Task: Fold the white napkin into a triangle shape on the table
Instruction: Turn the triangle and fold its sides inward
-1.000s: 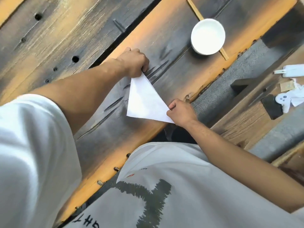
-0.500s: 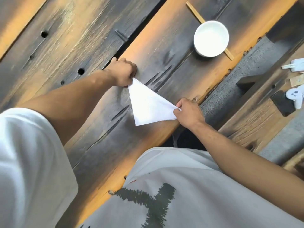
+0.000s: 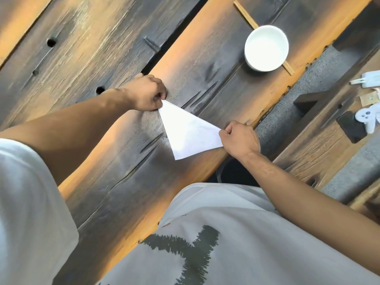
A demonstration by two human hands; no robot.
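The white napkin (image 3: 188,130) lies as a folded triangle on the dark wooden table (image 3: 205,87), near its front edge. My left hand (image 3: 145,92) pinches the napkin's far left corner. My right hand (image 3: 240,138) pinches the right corner, close to the table's edge. The third corner points back toward my body and lies free. The long edge between my two hands is stretched straight.
A white bowl (image 3: 266,47) stands at the far right of the table, on top of wooden chopsticks (image 3: 245,14). Beyond the table's right edge are a bench, a black phone (image 3: 350,126) and a small white figure (image 3: 368,118). A gap (image 3: 176,31) splits the planks.
Both hands have drawn the napkin's two corners apart, and the triangle has turned so that its free corner now points toward me. The view has shifted slightly.
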